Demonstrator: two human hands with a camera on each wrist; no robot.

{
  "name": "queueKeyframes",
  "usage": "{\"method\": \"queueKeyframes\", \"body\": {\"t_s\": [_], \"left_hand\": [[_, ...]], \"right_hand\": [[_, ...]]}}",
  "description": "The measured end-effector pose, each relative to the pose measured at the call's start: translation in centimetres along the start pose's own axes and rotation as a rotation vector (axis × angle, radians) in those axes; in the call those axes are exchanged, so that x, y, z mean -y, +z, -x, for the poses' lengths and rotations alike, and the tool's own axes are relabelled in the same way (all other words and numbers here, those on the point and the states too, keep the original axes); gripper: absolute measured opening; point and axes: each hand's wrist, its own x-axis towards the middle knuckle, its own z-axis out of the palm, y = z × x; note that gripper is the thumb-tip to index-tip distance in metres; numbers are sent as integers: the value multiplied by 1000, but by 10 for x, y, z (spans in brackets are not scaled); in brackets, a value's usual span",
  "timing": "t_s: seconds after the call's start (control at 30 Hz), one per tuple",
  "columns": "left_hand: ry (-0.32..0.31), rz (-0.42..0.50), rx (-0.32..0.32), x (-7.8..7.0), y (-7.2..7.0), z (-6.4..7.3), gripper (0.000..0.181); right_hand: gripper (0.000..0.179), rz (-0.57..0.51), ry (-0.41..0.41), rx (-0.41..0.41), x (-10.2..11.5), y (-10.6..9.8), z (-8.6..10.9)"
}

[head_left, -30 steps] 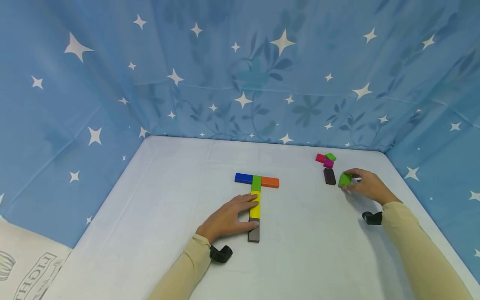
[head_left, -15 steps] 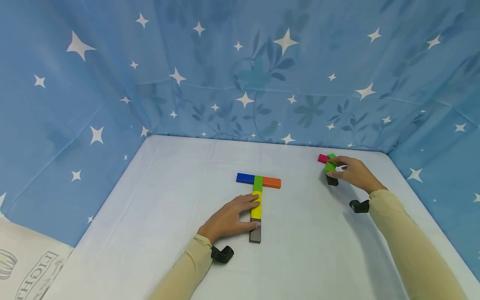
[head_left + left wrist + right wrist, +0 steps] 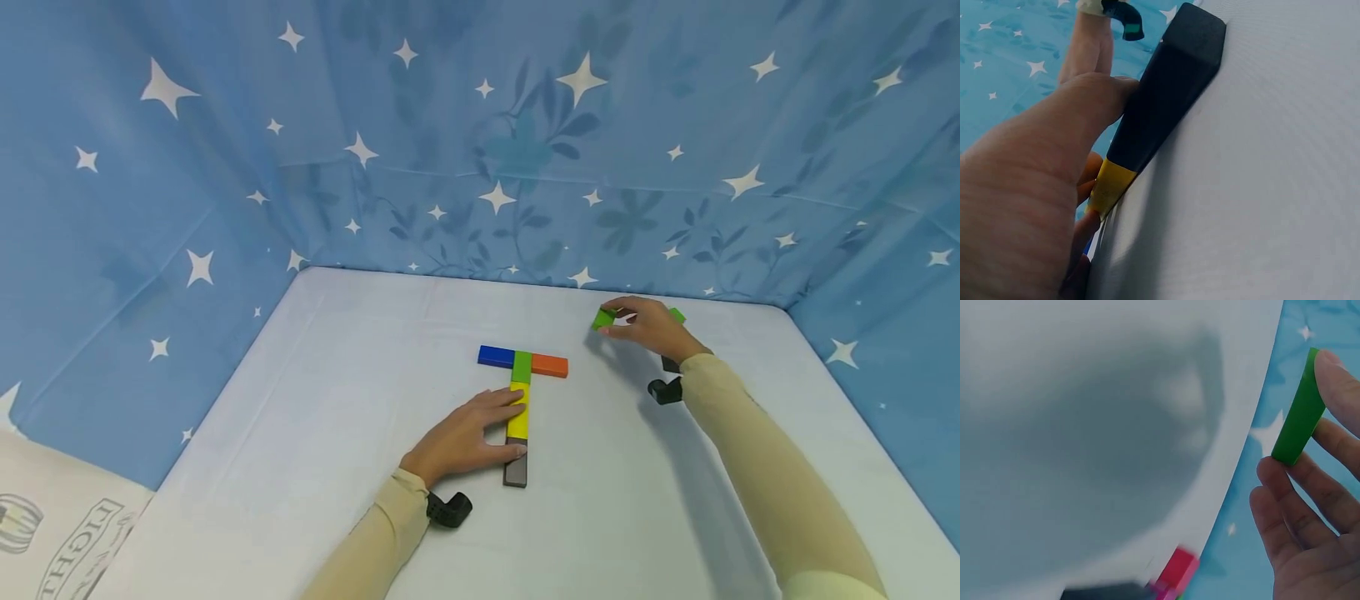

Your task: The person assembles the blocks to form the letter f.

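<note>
1. Your right grip (image 3: 651,327) pinches a green block (image 3: 602,320), raised at two o'clock from the lying green piece (image 3: 522,366).
2. Your left grip (image 3: 465,437), spread, touches the yellow block (image 3: 518,427) and gray block (image 3: 515,473).

We look forward and down from the head to the far corners of the table (image 3: 405,329); close along the dark block (image 3: 1163,87) from the left wrist; close on the green block (image 3: 1300,415) from the right. The head view shares both blocks.
</note>
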Motion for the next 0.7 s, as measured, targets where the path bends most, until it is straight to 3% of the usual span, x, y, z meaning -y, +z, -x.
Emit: {"method": "queueKeyframes", "body": {"t_s": [0.27,0.53,0.7], "left_hand": [[-13,0,12,0,-1,0,70],[-10,-1,19,1,-1,-1,70],[-5,-8,18,2,0,-2,70]], "right_hand": [[50,-37,-61,70,27,19,-30],[51,7,-106,126,41,37,-52],[51,3,-90,144,46,47,-60]]}}
